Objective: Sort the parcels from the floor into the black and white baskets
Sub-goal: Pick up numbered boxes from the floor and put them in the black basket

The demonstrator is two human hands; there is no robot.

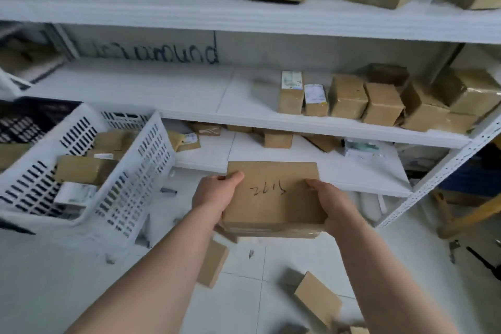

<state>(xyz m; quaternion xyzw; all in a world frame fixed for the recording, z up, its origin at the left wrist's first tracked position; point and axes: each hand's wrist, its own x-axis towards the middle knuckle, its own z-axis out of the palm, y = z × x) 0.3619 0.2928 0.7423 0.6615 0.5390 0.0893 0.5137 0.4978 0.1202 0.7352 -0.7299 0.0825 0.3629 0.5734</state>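
I hold a flat brown cardboard parcel (273, 195) with handwritten marks on top, up in front of me above the floor. My left hand (214, 192) grips its left edge, thumb on top. My right hand (333, 203) grips its right edge. The white basket (141, 171) stands at the left with several parcels inside. The black basket (24, 122) sits behind it at the far left, partly hidden. More brown parcels lie on the floor: one (212, 263) under my left forearm, another (317, 298) lower right.
A white metal shelf rack (271, 119) runs across the back, with several boxes (379, 100) on its middle shelf and more on the top and bottom ones. A wooden frame (461, 214) stands at the right. The floor is pale tile (254, 293).
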